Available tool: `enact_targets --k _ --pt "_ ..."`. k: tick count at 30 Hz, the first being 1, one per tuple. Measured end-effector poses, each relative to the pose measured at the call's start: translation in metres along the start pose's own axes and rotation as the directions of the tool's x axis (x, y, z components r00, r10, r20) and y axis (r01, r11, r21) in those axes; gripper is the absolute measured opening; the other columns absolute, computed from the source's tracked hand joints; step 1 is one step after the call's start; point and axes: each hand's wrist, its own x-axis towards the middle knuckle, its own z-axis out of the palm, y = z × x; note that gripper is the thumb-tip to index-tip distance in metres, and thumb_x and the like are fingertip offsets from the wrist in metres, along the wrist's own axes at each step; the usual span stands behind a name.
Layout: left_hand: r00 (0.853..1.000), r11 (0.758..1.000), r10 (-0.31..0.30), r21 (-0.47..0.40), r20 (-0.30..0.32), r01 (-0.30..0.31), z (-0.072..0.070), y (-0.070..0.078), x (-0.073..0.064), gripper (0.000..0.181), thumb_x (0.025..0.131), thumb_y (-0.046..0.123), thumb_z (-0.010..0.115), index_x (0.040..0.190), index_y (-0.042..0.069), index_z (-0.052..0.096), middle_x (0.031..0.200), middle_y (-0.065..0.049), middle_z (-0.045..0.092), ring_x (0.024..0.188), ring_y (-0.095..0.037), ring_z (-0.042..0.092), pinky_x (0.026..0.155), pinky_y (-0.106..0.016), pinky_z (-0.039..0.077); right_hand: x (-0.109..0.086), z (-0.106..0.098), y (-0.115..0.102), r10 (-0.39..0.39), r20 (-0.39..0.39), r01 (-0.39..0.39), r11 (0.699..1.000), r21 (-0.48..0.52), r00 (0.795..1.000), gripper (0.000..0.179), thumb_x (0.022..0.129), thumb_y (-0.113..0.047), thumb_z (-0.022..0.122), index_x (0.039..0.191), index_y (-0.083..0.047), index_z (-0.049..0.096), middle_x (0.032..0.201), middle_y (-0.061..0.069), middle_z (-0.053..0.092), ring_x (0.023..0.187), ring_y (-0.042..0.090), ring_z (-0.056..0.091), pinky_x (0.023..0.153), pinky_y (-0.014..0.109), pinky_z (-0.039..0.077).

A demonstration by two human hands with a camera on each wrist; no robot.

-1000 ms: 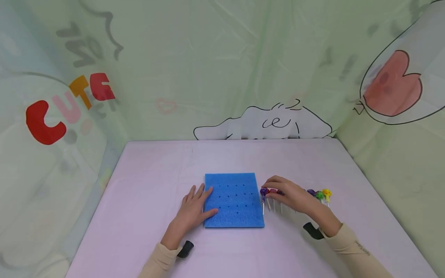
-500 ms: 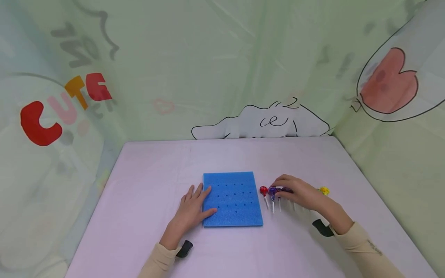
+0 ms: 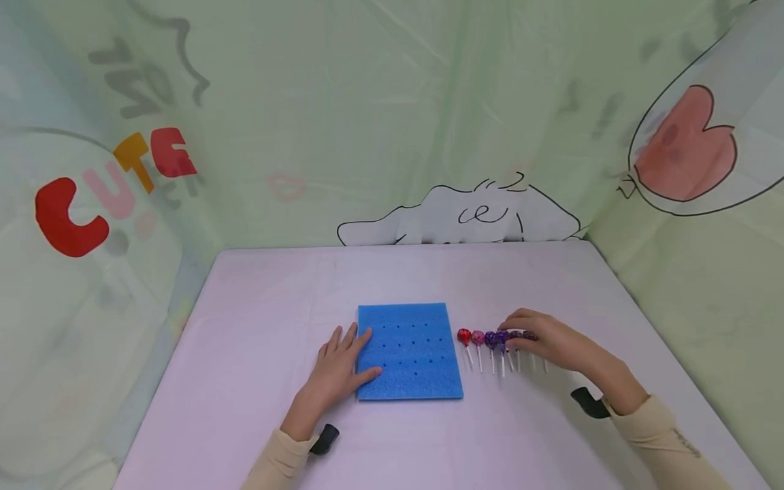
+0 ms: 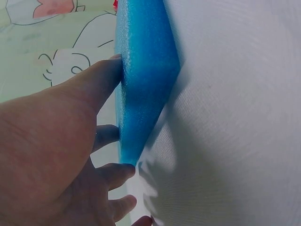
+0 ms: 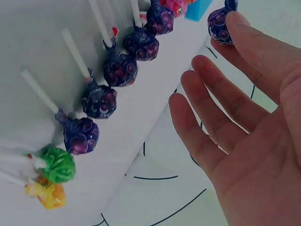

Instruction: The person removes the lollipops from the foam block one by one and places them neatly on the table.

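Observation:
My left hand (image 3: 333, 376) rests with spread, straight fingers on the left edge of a blue foam board (image 3: 407, 386) dotted with small holes. In the left wrist view, thumb and fingertips touch the board's side and top. My right hand (image 3: 554, 341) pinches a purple-wrapped lollipop (image 5: 220, 27) between thumb and index finger, its stick pointing down in the head view. The other fingers are loosely extended. Beneath it runs a row of lollipops: a red one (image 3: 464, 336), a pink one (image 3: 478, 337), several purple ones (image 5: 120, 68), a green one (image 5: 57, 165) and a yellow one (image 5: 51, 194).
The row lies right of the board on a white-covered table (image 3: 275, 299), sticks toward the person. A green printed curtain (image 3: 324, 136) stands behind the table and at both sides. A dark wrist camera (image 3: 589, 403) sits under the right wrist.
My right hand has moved right along the row, away from the board, carrying the purple lollipop. The red and pink lollipops have come into view. The left hand stays on the board.

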Motion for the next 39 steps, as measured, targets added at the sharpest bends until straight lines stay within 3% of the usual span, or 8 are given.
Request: enact_targets --k 12,26,33,39 --pt "1.000 1.000 0.005 -0.008 0.000 -0.005 -0.001 0.002 -0.001 0.076 0.096 0.051 0.063 0.157 0.015 0.036 0.166 -0.019 0.023 0.154 -0.046 0.012 0.119 -0.066 0.019 -0.012 -0.010 0.022 0.054 0.023 -0.053 0.997 -0.049 0.998 0.025 0.092 -0.016 0.072 0.115 -0.005 0.073 0.114 0.008 0.069 0.108 0.031 0.066 0.090 0.048 0.055" --pt "1.000 1.000 0.011 -0.005 -0.011 -0.011 0.000 0.000 -0.001 0.076 0.095 0.051 0.063 0.157 0.015 0.037 0.165 -0.020 0.024 0.154 -0.047 0.013 0.119 -0.066 0.020 -0.027 -0.025 0.035 0.074 0.044 -0.073 0.997 -0.024 0.996 0.030 0.093 -0.018 0.071 0.118 0.000 0.070 0.114 0.012 0.069 0.107 0.036 0.065 0.087 0.045 0.056" --pt "1.000 1.000 0.015 -0.007 -0.013 -0.015 -0.001 0.001 -0.001 0.076 0.095 0.051 0.063 0.156 0.014 0.037 0.165 -0.020 0.024 0.154 -0.047 0.013 0.119 -0.066 0.020 -0.034 -0.035 0.043 0.103 0.073 -0.101 0.994 -0.034 0.992 0.032 0.093 -0.017 0.071 0.118 0.003 0.069 0.114 0.015 0.070 0.108 0.039 0.065 0.089 0.050 0.055" --pt "1.000 1.000 0.014 0.002 -0.017 -0.014 0.000 0.001 0.000 0.076 0.095 0.050 0.064 0.156 0.015 0.037 0.165 -0.020 0.025 0.154 -0.047 0.014 0.119 -0.065 0.021 -0.041 -0.038 0.055 0.106 0.062 -0.102 0.993 -0.067 0.992 0.031 0.091 -0.017 0.073 0.115 0.001 0.071 0.111 0.012 0.071 0.104 0.036 0.067 0.086 0.045 0.057"
